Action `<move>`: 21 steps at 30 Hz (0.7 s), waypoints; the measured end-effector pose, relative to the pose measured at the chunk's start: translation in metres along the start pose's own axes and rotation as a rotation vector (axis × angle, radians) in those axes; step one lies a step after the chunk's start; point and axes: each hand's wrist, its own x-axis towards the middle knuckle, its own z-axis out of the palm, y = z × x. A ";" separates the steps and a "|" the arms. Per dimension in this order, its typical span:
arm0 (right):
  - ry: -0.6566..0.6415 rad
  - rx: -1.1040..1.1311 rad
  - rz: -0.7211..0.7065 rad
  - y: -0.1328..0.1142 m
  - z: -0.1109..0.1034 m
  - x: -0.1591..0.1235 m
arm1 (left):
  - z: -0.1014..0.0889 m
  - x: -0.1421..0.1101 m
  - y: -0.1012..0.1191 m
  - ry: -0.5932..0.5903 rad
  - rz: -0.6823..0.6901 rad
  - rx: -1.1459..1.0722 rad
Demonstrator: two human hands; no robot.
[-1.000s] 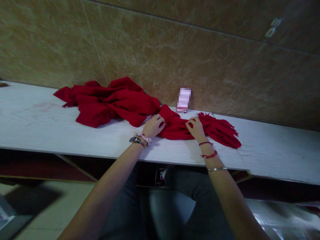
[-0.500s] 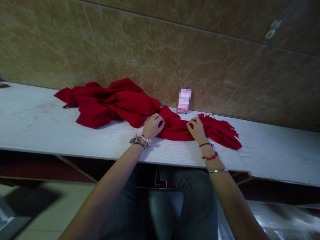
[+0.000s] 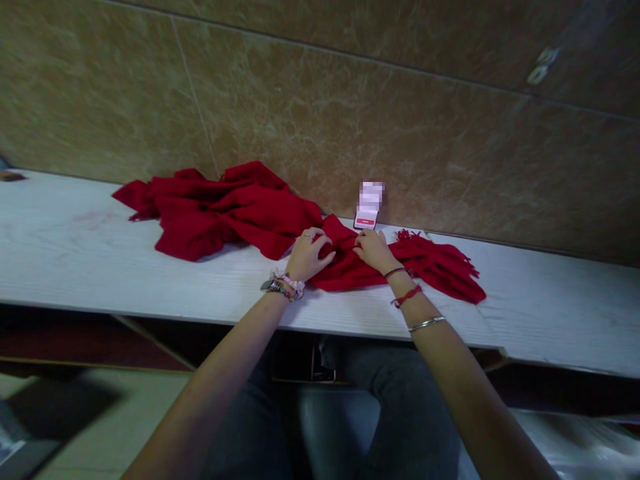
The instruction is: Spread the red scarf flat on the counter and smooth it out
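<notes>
A red scarf (image 3: 240,207) with a fringed end lies bunched along the white table, its larger heap to the left and its fringe to the right. My left hand (image 3: 309,255) rests at the scarf's middle, thumb and fingers curled onto the cloth. Close by on the right, my right hand (image 3: 374,249) pinches another part of the same stretch, fingertips pointing left. Between the two hands the fabric is gathered and rumpled. Part of the cloth is hidden under my fingers.
A phone (image 3: 367,217) with a lit screen leans against the brown marbled wall (image 3: 320,120) behind the scarf. The white table (image 3: 75,247) is narrow, and its front edge runs just above my legs (image 3: 395,393). A small brown object (image 3: 11,176) lies at the far left.
My right hand has slid left along the scarf, closer to my left hand. The cloth between them is more bunched. My left hand has hardly moved.
</notes>
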 end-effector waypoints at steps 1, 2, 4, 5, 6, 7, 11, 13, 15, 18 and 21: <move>0.031 0.025 0.019 0.001 0.000 0.001 | 0.000 0.000 0.000 -0.010 0.014 0.002; 0.075 0.057 0.046 0.002 0.000 0.002 | 0.000 0.000 0.000 -0.014 0.023 0.000; 0.178 0.117 0.109 0.007 -0.001 0.003 | 0.000 0.000 0.001 -0.001 0.025 -0.014; 0.227 0.140 0.137 0.009 -0.001 0.003 | -0.001 0.000 0.001 0.014 0.017 -0.021; 0.269 0.158 0.158 0.011 -0.002 0.004 | -0.001 0.000 0.002 0.031 0.007 -0.027; 0.302 0.172 0.172 0.013 -0.003 0.004 | -0.002 0.001 0.002 0.044 -0.003 -0.032; 0.308 0.193 0.170 0.017 -0.005 0.004 | -0.004 0.002 0.003 0.056 -0.019 -0.048; 0.269 0.187 0.145 0.017 -0.005 0.003 | -0.004 0.002 0.004 0.060 -0.026 -0.053; 0.249 0.167 0.132 0.017 -0.007 0.003 | -0.005 0.002 0.006 0.074 -0.051 -0.056; 0.279 0.113 0.164 0.020 -0.014 0.008 | -0.008 0.001 0.008 0.079 -0.074 -0.074; 0.352 0.064 0.256 0.028 -0.025 0.018 | -0.012 0.001 0.005 0.167 -0.171 -0.033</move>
